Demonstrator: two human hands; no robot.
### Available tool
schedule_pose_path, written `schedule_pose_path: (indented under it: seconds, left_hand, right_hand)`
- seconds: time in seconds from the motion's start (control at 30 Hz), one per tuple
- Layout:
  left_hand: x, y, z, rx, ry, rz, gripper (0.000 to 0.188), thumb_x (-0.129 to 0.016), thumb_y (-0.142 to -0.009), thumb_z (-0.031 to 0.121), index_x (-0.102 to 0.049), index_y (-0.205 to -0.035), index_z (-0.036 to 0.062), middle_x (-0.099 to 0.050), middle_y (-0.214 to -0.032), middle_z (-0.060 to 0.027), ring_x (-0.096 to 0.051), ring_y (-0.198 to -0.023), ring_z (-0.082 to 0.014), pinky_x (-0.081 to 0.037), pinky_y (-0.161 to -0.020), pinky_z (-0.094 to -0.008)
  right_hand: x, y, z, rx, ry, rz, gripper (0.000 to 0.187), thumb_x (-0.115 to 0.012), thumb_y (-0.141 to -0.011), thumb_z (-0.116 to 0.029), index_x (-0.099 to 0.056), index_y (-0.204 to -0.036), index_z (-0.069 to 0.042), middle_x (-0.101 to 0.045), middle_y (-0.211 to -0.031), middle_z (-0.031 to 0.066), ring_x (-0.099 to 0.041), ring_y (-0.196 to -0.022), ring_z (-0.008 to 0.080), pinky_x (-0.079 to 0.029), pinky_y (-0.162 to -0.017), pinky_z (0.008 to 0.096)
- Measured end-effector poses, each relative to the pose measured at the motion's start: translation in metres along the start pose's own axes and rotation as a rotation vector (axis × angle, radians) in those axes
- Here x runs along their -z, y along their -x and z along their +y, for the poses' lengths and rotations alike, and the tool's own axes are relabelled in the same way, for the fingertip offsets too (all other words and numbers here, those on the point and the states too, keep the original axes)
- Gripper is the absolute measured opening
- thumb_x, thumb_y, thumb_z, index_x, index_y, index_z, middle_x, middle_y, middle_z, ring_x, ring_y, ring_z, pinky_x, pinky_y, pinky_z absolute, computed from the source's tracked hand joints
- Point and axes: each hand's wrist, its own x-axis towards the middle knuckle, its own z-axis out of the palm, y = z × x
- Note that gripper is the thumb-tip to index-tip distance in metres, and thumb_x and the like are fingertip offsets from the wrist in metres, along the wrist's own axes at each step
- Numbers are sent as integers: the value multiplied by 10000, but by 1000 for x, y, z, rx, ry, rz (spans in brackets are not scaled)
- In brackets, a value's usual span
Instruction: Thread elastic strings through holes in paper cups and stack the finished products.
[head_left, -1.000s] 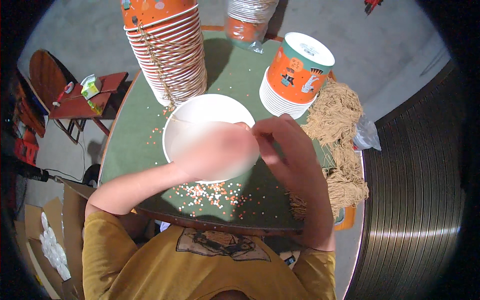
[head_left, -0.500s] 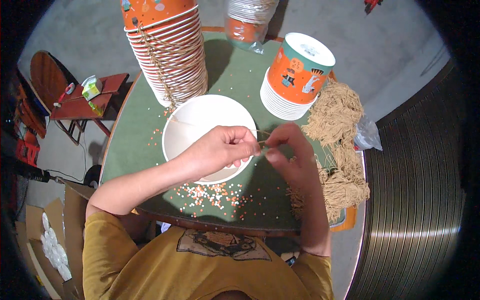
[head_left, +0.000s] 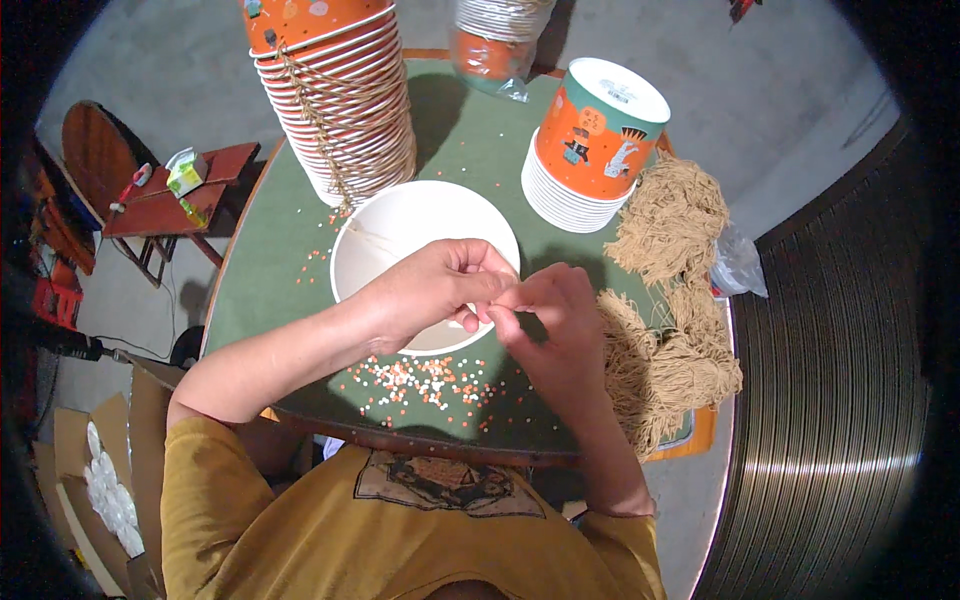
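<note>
A white paper bucket (head_left: pixel 430 212) stands mouth up on the green tabletop in front of me. A thin tan cord (head_left: pixel 372 238) shows against its far left inner wall. Over the bucket's right rim, my left hand (head_left: pixel 440 285) is closed in a pinch on the cord. My right hand (head_left: pixel 555 330) meets it fingertip to fingertip, also pinching the cord just beyond the rim. The fingers hide most of the cord between them. Several tan cord bundles (head_left: pixel 668 225) lie to the right of my right hand.
Behind the bucket rises a tall stack of orange buckets (head_left: pixel 345 110) with knotted cords along one side. An upside-down bucket stack (head_left: pixel 590 150) stands at far right, a bagged stack (head_left: pixel 490 50) at the back. Small orange and white discs (head_left: pixel 425 385) are scattered near the front edge.
My right hand has moved left and slightly down, closing the gap to my left hand. The cord span seen between them is now mostly covered by fingers.
</note>
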Motion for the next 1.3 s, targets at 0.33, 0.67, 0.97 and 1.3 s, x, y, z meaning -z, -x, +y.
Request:
schedule_pose_path:
  seconds: [0.33, 0.67, 0.97, 1.3]
  left_hand:
    - [1, 4, 4, -76, -64, 97, 146, -528, -909, 8, -517, -1051, -24, -561, -895, -57, -551, -761, -103, -474, -711, -242]
    - [-2, 8, -2, -388, -511, 101, 151, -517, -921, 6, -485, -1068, 13, -542, -905, -17, -531, -804, -91, -472, -767, -246]
    - [-1, 10, -7, -563, -833, 194, 127, -548, -869, 35, -508, -989, 30, -460, -961, -140, -551, -863, -318, -466, -735, -408]
    - [-10, 12, -1, -607, -1078, 315, 75, -545, -853, 46, -503, -911, 22, -510, -877, -145, -576, -795, -368, -480, -664, -446]
  right_hand:
    - [9, 4, 6, -163, -68, -44, 157, -672, -793, -102, -601, -930, -69, -567, -821, 77, -543, -755, 250, -457, -690, 348]
    - [-1, -5, -5, -303, -46, -18, 127, -682, -798, -126, -591, -863, -65, -572, -761, 54, -533, -661, 211, -447, -601, 340]
    - [-4, -6, -7, -379, -77, -5, 116, -681, -778, -103, -572, -797, -69, -563, -722, 55, -528, -632, 221, -443, -590, 347]
    - [-6, -2, -8, -266, 36, 25, 120, -675, -789, -123, -564, -783, -76, -554, -719, 56, -534, -649, 247, -441, -606, 371]
